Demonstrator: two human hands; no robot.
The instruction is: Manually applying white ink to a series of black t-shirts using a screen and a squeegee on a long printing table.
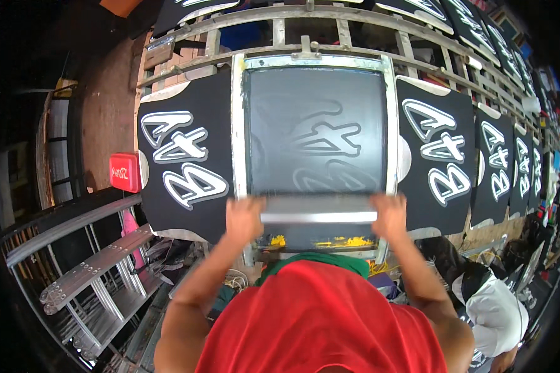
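Observation:
A wide squeegee (320,217) with a pale metal bar, blurred by motion, lies across the near part of a printing screen (314,93). My left hand (245,219) is closed on its left end, my right hand (389,216) on its right end. Above the squeegee, the dark mesh shows faint outlines of lettering. The screen's worn, paint-marked frame (238,124) runs down both sides. Yellow smears (351,242) mark its near end. A black shirt with white lettering (183,149) lies left of the screen, and a similar shirt (438,152) lies right of it.
Wooden rails (280,31) cross behind the screen, with more black shirts (493,165) along the row to the right. A folded metal ladder (96,267) and a red box (125,172) stand on the left. Another person in a white top (494,308) is at lower right.

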